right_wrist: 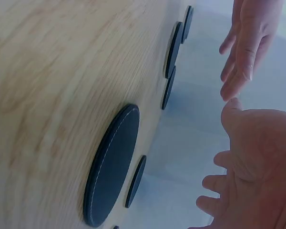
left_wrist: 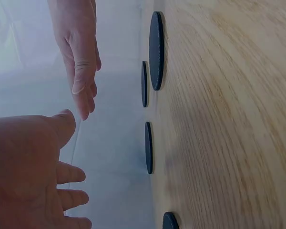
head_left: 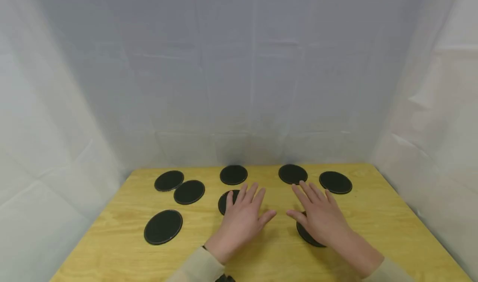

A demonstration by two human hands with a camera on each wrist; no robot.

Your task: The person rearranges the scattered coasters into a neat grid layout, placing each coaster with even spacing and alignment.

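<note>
1. The left hand is flat, fingers straight, over a black coaster – it holds nothing
2. The right hand is flat too, above the near-right coaster – not gripping

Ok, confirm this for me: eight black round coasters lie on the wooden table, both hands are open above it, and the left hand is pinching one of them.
Not quite. The left hand pinches nothing: the left wrist view shows it held off the wooden table with fingers spread and no coaster in them. The rest holds: eight black round coasters, such as the nearest left one, and the right hand open as well.
</note>
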